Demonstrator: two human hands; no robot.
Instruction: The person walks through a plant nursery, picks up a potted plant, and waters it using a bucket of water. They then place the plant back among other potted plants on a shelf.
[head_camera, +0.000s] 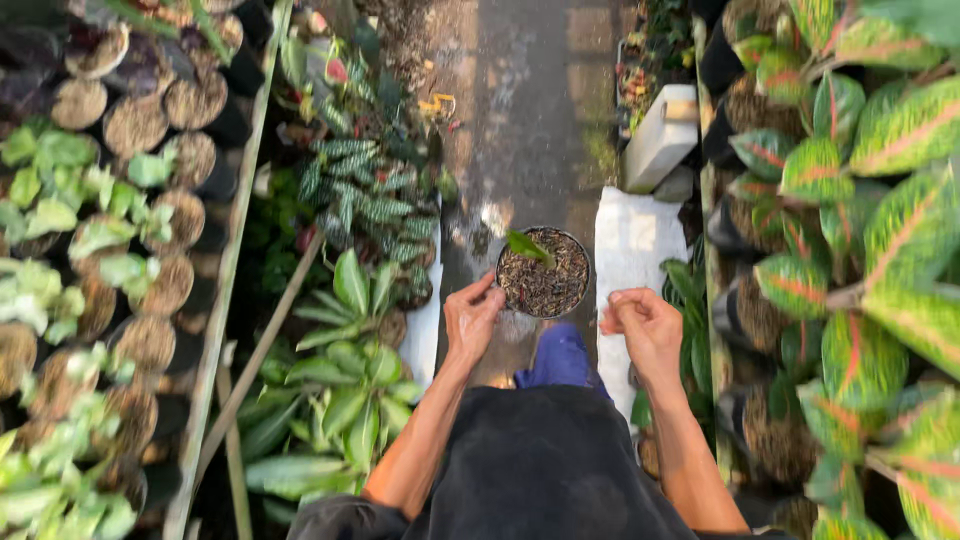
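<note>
Pot (505, 290) dark plastic; soil (548, 280) coarse, chunky; leaf (525, 244) glossy.

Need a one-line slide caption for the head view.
Left hand holds a small round black pot of dark soil with one green seedling leaf; right hand pinched beside it.

We stand in a plant nursery: rows of potted seedlings (130, 130) and leafy plants (880, 200) flank a wet concrete path (520, 120).
</note>
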